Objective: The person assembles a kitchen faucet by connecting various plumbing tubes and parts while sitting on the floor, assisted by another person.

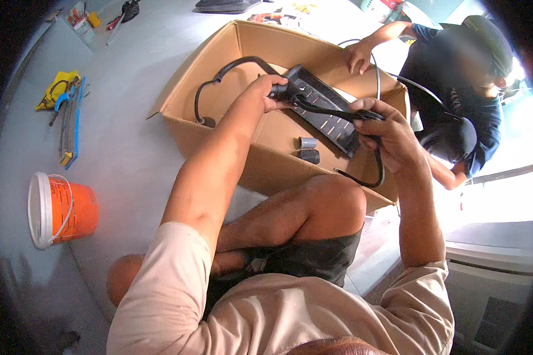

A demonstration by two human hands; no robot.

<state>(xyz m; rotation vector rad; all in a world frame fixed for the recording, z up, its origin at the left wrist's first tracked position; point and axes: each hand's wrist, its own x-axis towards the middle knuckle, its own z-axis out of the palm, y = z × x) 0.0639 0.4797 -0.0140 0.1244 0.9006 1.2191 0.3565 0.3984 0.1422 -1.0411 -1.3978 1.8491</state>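
Note:
Over an open cardboard box (269, 163), my left hand (267, 93) is closed around a black plastic fitting (283, 92). A black cord (326, 110) runs from beside this fitting to my right hand (385, 127), whose fingers are wrapped round it. Another stretch of black cord (243, 59) loops on the far left side, down to the box floor. Below my hands a long black slotted panel (326, 112) lies slanted in the box. Near it are a grey cylinder (307, 142) and a black cylinder (308, 156).
Across the box at right, a co-worker (456, 100) sits with one hand (359, 55) at its edge. On the left floor lie an orange bucket (74, 210), a blue hacksaw-like tool (71, 121) and a yellow item (56, 90). A whitish appliance (491, 260) stands at lower right.

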